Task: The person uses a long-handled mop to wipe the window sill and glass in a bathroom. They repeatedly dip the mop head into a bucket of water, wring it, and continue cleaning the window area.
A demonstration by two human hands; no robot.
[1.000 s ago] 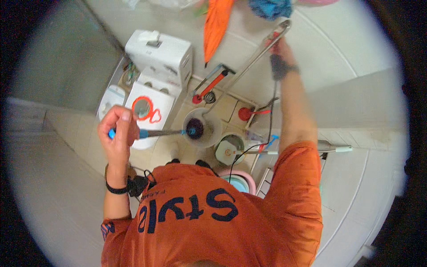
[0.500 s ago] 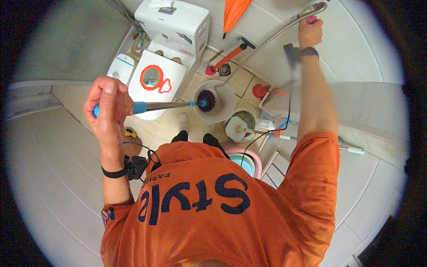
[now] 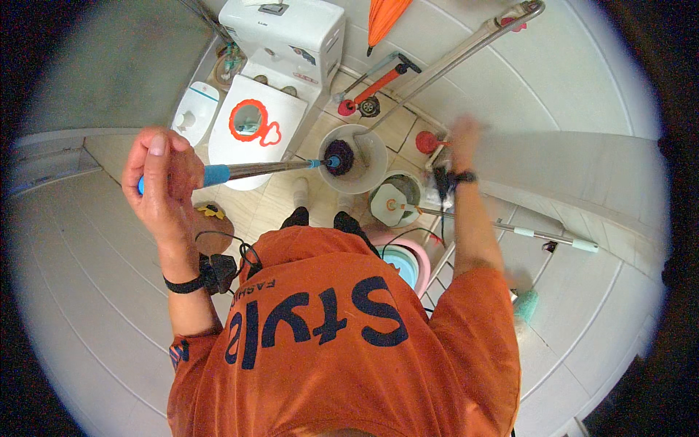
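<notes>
The left hand [image 3: 164,175] has its fingers curled round the blue grip of a long pole [image 3: 266,168], whose smooth metal shaft slants down into a round, whitish bucket [image 3: 375,156]. The pole's dark, shaggy head [image 3: 339,148] sits inside, toward that bucket's left wall. Left of the bucket and nearer the body lies a brown thing [image 3: 216,225] with a yellow flower on it — crossed by a cable, hard to identify. A glossy white toilet [image 3: 284,109] stands to the bucket's left and beyond, the pole crossing in front of its near end; on its lid rests a hand mirror [image 3: 249,121] with a scalloped red frame. Beyond the bucket are a red-and-black pump [image 3: 378,86] and an orange umbrella [image 3: 384,22], cut off above. Just right of the bucket stands a darker pail [image 3: 413,189]; nearer the body, an orange shirt [image 3: 328,379] partly hides a pink basin [image 3: 424,266]. A silvery hose [image 3: 451,67] descends from the upper right into the bucket. The right hand [image 3: 464,142], right of the bucket, is blurred — whether its fingers grasp anything, I can't make out.
</notes>
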